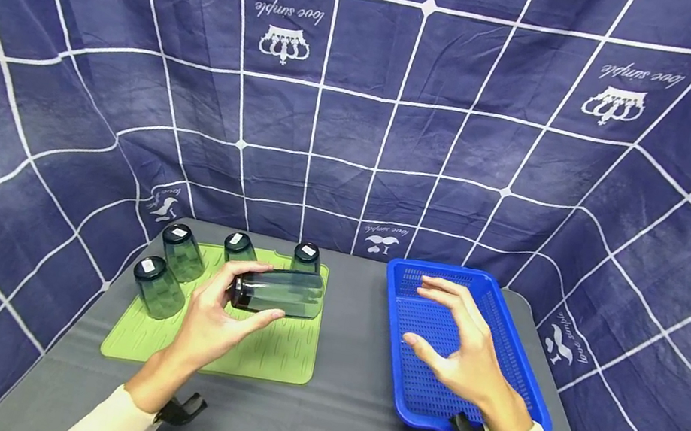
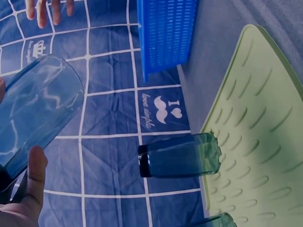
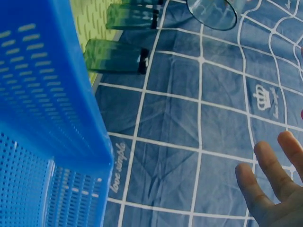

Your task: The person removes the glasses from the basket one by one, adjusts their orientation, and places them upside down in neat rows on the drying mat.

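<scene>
My left hand [image 1: 217, 316] grips a bluish-green drinking glass [image 1: 281, 292] near its dark base, thumb on the near side and fingers over the far side. The glass lies sideways in the air above the green drying mat [image 1: 267, 355], its mouth toward the right. In the left wrist view the held glass [image 2: 42, 109] shows its open rim. My right hand [image 1: 467, 346] hovers over the blue plastic basket [image 1: 395, 330], thumb and fingers spread apart with nothing between them. In the right wrist view its fingers [image 3: 270, 175] stand beside the basket's edge.
Several matching glasses stand upside down on the mat: two at the left, a front one [image 1: 158, 289] and one behind it [image 1: 182, 255], another [image 1: 239, 247] at the back and one [image 1: 307, 257] at the back right corner. Grey cloth [image 1: 348, 338] separates mat and basket. A blue checked curtain [image 1: 360, 126] surrounds the table.
</scene>
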Action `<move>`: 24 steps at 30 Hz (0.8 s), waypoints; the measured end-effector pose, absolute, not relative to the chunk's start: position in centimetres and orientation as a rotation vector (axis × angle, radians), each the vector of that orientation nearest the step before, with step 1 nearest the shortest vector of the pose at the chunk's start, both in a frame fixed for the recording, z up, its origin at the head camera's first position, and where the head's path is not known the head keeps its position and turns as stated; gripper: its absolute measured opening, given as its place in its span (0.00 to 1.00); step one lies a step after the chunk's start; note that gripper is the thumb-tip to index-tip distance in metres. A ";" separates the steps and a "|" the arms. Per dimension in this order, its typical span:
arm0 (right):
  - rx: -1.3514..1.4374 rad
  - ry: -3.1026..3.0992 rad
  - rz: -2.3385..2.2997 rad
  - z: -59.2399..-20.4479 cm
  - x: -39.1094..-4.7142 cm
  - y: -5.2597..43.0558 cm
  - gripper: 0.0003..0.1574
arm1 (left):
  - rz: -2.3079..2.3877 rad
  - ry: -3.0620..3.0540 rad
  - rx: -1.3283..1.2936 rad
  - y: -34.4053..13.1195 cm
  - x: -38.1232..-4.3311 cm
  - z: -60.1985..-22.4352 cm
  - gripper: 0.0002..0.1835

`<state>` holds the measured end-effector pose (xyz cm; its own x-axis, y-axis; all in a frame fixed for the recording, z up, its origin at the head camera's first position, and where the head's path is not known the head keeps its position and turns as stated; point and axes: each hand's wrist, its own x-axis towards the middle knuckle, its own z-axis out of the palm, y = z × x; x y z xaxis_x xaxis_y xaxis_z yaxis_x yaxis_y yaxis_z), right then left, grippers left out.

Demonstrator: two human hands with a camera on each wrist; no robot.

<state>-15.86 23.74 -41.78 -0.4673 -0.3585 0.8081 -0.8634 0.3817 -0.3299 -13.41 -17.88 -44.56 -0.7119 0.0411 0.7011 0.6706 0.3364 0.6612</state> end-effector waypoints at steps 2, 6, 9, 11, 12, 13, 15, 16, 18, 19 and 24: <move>1.040 -2.016 1.008 -41.8 -15.9 24.0 0.42 | -1.391 -2.028 -0.599 -18.2 -13.4 -44.7 0.42; 1.021 -2.043 0.997 -41.8 -16.0 24.5 0.41 | -1.344 -2.047 -0.548 -18.9 -13.5 -45.1 0.43; 1.003 -2.063 0.995 -41.9 -16.0 24.9 0.41 | -1.307 -2.055 -0.520 -19.4 -13.5 -45.2 0.45; 0.989 -2.076 0.992 -41.9 -16.0 25.2 0.42 | -1.301 -2.062 -0.500 -19.6 -13.6 -45.2 0.46; 0.982 -2.082 0.990 -42.0 -16.0 25.3 0.43 | -1.307 -2.060 -0.492 -19.6 -13.7 -45.2 0.47; 0.975 -2.088 0.990 -42.0 -16.0 25.4 0.44 | -1.314 -2.056 -0.484 -19.7 -13.7 -45.2 0.47; 0.964 -2.097 0.987 -42.0 -16.0 25.7 0.46 | -1.328 -2.045 -0.471 -19.7 -13.8 -45.3 0.49; 0.960 -2.100 0.984 -42.1 -16.1 25.8 0.47 | -1.332 -2.042 -0.461 -19.8 -13.9 -45.4 0.50; 0.954 -2.103 0.983 -42.0 -16.1 26.1 0.47 | -1.330 -2.029 -0.450 -19.9 -14.0 -45.6 0.51; 0.952 -2.103 0.981 -42.0 -16.1 26.2 0.47 | -1.318 -2.029 -0.439 -20.0 -14.1 -45.7 0.52; 0.944 -2.108 0.958 -41.8 -16.5 27.0 0.46 | -1.236 -2.045 -0.369 -20.5 -14.6 -46.0 0.50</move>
<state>-16.51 27.00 -41.77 -0.5447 -0.3443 0.7647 -0.8025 0.4788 -0.3561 -14.59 -20.52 -45.96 -0.7088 -0.1124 0.6964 0.5643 0.5020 0.6554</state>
